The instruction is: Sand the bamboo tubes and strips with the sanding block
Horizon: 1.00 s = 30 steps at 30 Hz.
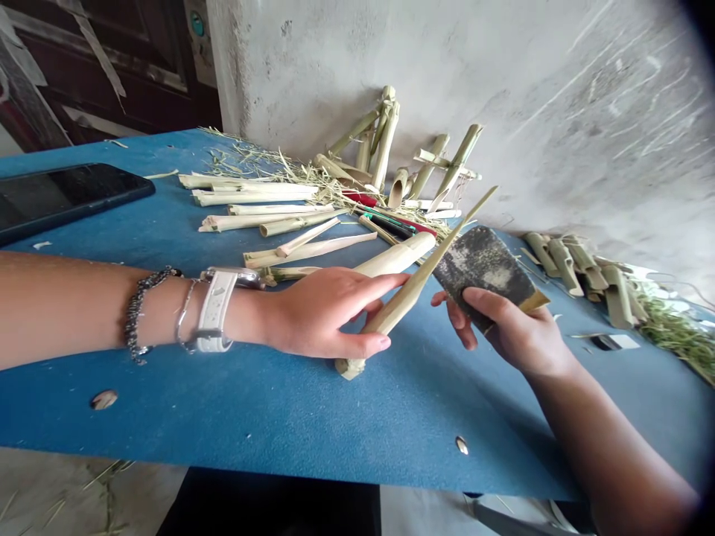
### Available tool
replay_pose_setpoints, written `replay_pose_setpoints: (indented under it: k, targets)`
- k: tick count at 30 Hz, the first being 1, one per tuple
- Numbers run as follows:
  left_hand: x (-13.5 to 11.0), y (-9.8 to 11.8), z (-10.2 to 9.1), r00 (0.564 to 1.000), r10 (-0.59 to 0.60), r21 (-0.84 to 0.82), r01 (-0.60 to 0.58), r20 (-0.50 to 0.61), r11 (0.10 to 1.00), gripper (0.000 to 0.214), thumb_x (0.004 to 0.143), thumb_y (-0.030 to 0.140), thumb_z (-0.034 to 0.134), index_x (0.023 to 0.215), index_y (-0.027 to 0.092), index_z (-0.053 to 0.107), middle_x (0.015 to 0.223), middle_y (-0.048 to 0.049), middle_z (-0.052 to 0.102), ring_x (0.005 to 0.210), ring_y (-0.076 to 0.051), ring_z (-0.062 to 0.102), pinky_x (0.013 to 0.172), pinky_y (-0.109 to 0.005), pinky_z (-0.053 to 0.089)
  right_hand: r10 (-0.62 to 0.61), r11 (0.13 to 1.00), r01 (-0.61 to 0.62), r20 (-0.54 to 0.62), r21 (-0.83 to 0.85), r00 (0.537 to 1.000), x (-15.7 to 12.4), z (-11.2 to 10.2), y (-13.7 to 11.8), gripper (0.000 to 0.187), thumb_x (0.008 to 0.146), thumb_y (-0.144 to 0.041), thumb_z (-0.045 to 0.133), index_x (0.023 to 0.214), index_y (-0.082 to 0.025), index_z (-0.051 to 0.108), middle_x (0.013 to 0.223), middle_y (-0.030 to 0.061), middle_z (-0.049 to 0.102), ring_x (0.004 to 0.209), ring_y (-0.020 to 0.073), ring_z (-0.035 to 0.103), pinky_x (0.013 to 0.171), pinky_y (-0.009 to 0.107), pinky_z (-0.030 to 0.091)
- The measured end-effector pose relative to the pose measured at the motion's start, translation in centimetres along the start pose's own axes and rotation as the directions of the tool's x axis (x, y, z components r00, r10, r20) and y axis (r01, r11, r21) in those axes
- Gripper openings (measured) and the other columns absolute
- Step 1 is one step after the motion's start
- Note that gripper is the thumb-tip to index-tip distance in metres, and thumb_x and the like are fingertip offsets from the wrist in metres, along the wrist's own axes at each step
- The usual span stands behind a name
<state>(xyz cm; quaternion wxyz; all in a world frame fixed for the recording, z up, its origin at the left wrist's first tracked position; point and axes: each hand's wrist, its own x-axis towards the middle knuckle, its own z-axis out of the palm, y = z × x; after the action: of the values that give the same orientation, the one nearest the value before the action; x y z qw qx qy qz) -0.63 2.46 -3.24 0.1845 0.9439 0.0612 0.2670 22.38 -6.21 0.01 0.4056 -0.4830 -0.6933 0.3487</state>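
My left hand [329, 309], with a white watch on its wrist, is closed around the lower part of a pale, peeled bamboo strip [405, 298] that tapers to a thin point at upper right. Under that hand a thicker pale bamboo stick [396, 254] lies on the blue table [268, 417]. My right hand [511, 327] grips a folded piece of sandpaper [485, 268], dark and worn grey on its face, with a tan underside showing at one corner. The sandpaper is just right of the strip; whether they touch I cannot tell.
Several cut bamboo sticks [257, 197] lie beyond my left hand, with shavings [284, 164] behind them. A bamboo frame [385, 138] leans near the wall. More split bamboo pieces [581, 264] are at right. A black phone [67, 193] lies at left.
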Motion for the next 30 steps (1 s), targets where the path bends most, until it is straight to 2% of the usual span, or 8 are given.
replay_pose_setpoints:
  k: [4,9,13,14,18,23,28,30]
  targets:
    - [0.15,0.02,-0.12,0.995,0.096,-0.016,-0.095,0.034,0.995,0.051,0.089,0.034,0.05,0.132,0.008,0.041,0.082,-0.0052,0.066,0.076,-0.019,0.059,0.067,-0.029,0.044,0.074,0.997,-0.065,0.28,-0.039,0.957,-0.07,0.08,-0.22,0.039,0.089,-0.046,0.053,0.062,-0.017,0.056,0.049,0.0002,0.057,0.038,0.0095,0.05,0.035,0.021,0.039]
    - [0.26,0.2,-0.27,0.997,0.069,0.017,-0.07,0.029,0.997,0.027,0.09,0.03,0.048,0.107,0.011,0.055,0.082,-0.0061,0.065,0.07,-0.018,0.057,0.066,-0.029,0.043,-0.032,0.997,0.033,0.022,-0.065,0.999,-0.05,0.01,-0.01,0.041,0.09,-0.045,0.05,0.06,-0.017,0.056,0.047,-0.0005,0.054,0.041,0.0099,0.051,0.043,0.023,0.045]
    - [0.36,0.34,-0.32,0.992,0.095,-0.017,-0.094,0.084,0.995,0.016,0.09,0.026,0.044,0.094,0.016,0.056,0.076,-0.0032,0.063,0.066,-0.016,0.054,0.065,-0.028,0.041,0.043,0.996,-0.02,0.287,-0.083,0.957,-0.17,-0.07,-0.22,0.037,0.09,-0.043,0.051,0.065,-0.017,0.057,0.053,0.0011,0.059,0.044,0.0105,0.054,0.04,0.021,0.043]
    - [0.38,0.34,-0.32,0.992,0.093,-0.016,-0.092,0.088,0.996,0.016,0.09,0.026,0.043,0.091,0.016,0.055,0.075,-0.003,0.062,0.065,-0.016,0.053,0.064,-0.028,0.041,0.045,0.996,-0.019,0.282,-0.092,0.958,-0.18,-0.08,-0.28,0.037,0.09,-0.044,0.051,0.065,-0.017,0.058,0.053,0.0011,0.059,0.044,0.0107,0.055,0.04,0.021,0.044]
    - [0.43,0.26,-0.25,0.994,0.083,0.019,-0.084,0.065,0.996,0.018,0.091,0.027,0.041,0.082,0.016,0.054,0.074,-0.0038,0.061,0.064,-0.016,0.052,0.064,-0.029,0.04,-0.046,0.988,0.053,0.051,-0.143,0.998,-0.22,-0.1,-0.33,0.04,0.091,-0.044,0.05,0.062,-0.017,0.057,0.049,0.0004,0.056,0.043,0.0106,0.053,0.045,0.023,0.047]
    - [0.47,0.31,-0.27,0.993,0.088,0.022,-0.09,0.084,0.996,0.017,0.09,0.025,0.042,0.096,0.014,0.054,0.077,-0.0042,0.062,0.068,-0.017,0.053,0.066,-0.03,0.041,0.032,0.995,-0.008,0.243,-0.099,0.97,-0.32,-0.07,-0.35,0.035,0.09,-0.042,0.052,0.067,-0.017,0.059,0.055,0.0011,0.06,0.045,0.0112,0.056,0.042,0.022,0.047]
    - [0.43,0.24,-0.21,0.995,0.071,0.028,-0.073,0.067,0.997,0.017,0.091,0.027,0.042,0.083,0.016,0.052,0.074,-0.004,0.06,0.065,-0.017,0.052,0.065,-0.03,0.039,-0.07,0.991,0.064,-0.047,-0.119,0.996,-0.08,-0.06,-0.05,0.038,0.091,-0.041,0.051,0.062,-0.017,0.057,0.049,0.0,0.056,0.043,0.0109,0.053,0.043,0.023,0.046]
    - [0.42,0.17,-0.2,0.994,0.086,0.024,-0.088,0.074,0.996,0.016,0.091,0.027,0.042,0.085,0.016,0.052,0.075,-0.004,0.061,0.065,-0.017,0.052,0.065,-0.03,0.039,-0.078,0.989,0.074,-0.026,-0.126,0.997,-0.12,0.05,0.01,0.038,0.09,-0.042,0.051,0.061,-0.017,0.056,0.049,0.0001,0.055,0.042,0.0109,0.053,0.042,0.023,0.046]
